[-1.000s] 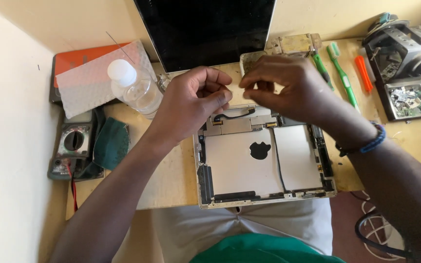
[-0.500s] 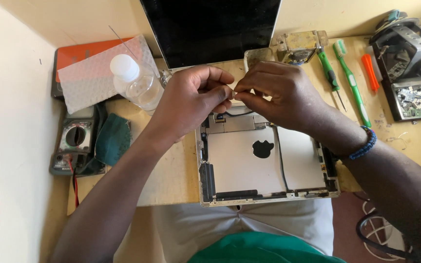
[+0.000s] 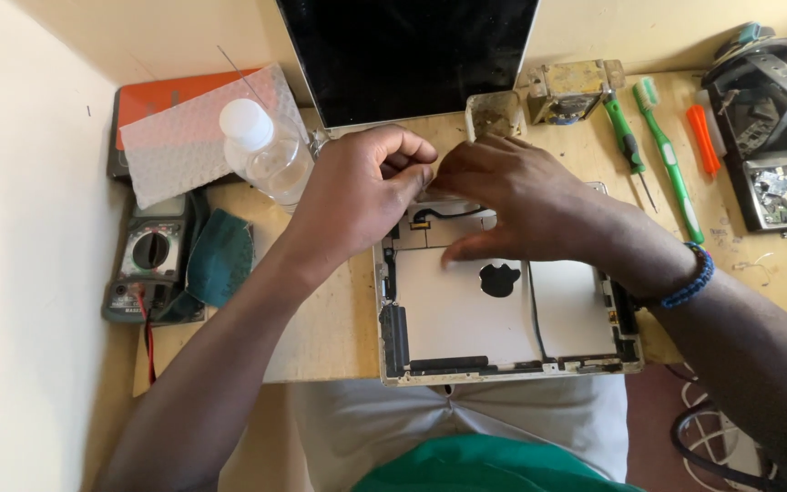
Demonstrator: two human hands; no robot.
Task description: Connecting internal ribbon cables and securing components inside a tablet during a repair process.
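An opened tablet shell (image 3: pixel 466 319) lies face-up on the desk edge, with pale metal plates and a dark round mark inside. My left hand (image 3: pixel 362 196) is curled at the shell's top edge, its fingertips pinched on a thin pale strip (image 3: pixel 432 182). My right hand (image 3: pixel 526 200) lies spread over the upper inside of the shell, fingers apart. Its thumb presses the plate and its fingertips meet the left hand's. A short black cable (image 3: pixel 434 215) shows between the hands. The strip's ends are hidden.
A dark screen panel (image 3: pixel 403 55) leans on the wall behind. At left are a clear bottle (image 3: pixel 261 150), bubble wrap (image 3: pixel 184 137), a multimeter (image 3: pixel 148 260) and a teal cloth (image 3: pixel 220 255). At right are a green screwdriver (image 3: pixel 626 141), a green toothbrush (image 3: pixel 671 155), an orange tool (image 3: pixel 703 137) and a parts tray (image 3: pixel 785 191).
Both hands came down from pinching something small in the air onto the shell's top edge. The right hand has spread flat over the inside.
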